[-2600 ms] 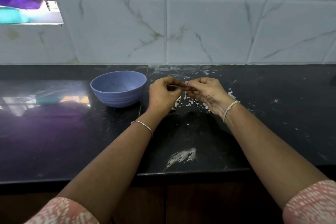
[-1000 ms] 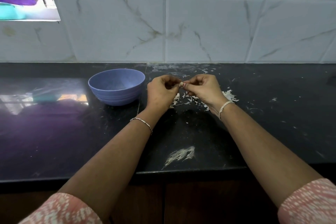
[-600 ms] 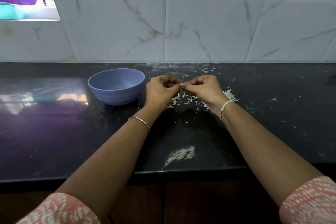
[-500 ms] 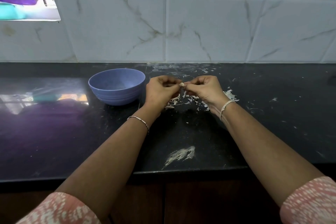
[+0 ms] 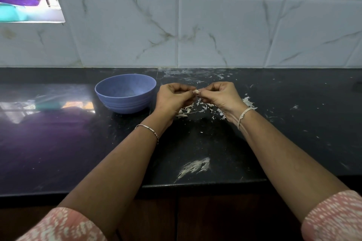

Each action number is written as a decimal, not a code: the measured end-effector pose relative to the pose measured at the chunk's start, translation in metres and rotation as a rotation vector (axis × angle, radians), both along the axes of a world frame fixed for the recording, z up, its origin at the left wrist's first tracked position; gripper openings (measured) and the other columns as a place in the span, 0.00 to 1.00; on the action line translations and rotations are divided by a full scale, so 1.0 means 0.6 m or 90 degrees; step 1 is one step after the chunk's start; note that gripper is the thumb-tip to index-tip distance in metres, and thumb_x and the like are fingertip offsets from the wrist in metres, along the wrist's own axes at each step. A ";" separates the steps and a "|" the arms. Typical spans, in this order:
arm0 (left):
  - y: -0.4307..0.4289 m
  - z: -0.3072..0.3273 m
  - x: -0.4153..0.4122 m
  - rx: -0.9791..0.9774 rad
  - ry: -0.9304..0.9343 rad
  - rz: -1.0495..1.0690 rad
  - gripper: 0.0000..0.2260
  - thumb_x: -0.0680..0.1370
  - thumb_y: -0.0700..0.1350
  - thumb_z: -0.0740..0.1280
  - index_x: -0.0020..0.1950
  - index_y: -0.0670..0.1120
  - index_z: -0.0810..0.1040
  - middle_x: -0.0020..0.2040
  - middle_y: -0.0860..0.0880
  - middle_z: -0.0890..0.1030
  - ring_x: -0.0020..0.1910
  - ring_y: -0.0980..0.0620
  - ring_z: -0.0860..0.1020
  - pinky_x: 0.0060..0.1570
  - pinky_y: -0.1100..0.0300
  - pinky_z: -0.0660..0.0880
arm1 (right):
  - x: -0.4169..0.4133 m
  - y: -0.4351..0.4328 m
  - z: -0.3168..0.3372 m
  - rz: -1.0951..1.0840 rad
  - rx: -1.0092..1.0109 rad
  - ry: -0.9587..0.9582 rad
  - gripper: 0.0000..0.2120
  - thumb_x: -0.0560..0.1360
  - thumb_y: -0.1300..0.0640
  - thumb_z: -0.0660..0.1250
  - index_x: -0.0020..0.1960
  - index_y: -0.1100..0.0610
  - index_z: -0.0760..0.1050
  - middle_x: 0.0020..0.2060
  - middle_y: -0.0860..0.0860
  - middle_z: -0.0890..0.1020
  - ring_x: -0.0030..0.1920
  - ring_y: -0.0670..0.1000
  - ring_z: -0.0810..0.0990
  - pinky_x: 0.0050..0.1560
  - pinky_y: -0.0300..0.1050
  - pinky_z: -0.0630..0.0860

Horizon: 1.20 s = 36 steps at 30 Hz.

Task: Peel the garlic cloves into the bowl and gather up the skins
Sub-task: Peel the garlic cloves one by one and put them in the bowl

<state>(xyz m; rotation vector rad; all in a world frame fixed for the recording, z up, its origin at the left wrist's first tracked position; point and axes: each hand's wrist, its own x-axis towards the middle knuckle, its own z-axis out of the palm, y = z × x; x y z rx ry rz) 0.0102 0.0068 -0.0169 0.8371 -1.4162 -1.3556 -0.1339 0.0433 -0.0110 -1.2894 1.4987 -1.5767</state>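
A person's two hands meet above a dark, glossy bench (image 5: 58, 143), sharing one garlic clove (image 5: 196, 92) between their fingertips. The left hand (image 5: 172, 100) pinches the clove from one side with its fingers curled in. The right hand (image 5: 221, 98) pinches it from the other, so each grip is narrow and closed on the clove. Whether any skin remains on the clove is too small to tell.

A blue bowl (image 5: 125, 103) stands upright on the bench just beside the left hand, on its outer side. Pale garlic skins (image 5: 197, 107) lie scattered on the bench beneath and behind the hands, most of them under the right hand.

A thin bracelet (image 5: 147, 129) circles the left wrist and a pale thread band (image 5: 244, 114) the right. A whitish smear (image 5: 194, 166) marks the bench near its front edge, between the forearms. A wall of marbled tiles (image 5: 215, 25) rises behind.
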 end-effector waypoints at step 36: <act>0.002 0.003 -0.009 0.061 0.041 -0.008 0.05 0.73 0.33 0.73 0.42 0.41 0.79 0.37 0.44 0.82 0.30 0.54 0.79 0.35 0.60 0.81 | -0.030 -0.010 -0.003 -0.167 -0.077 0.474 0.05 0.74 0.60 0.69 0.46 0.54 0.83 0.43 0.50 0.83 0.43 0.49 0.81 0.51 0.50 0.79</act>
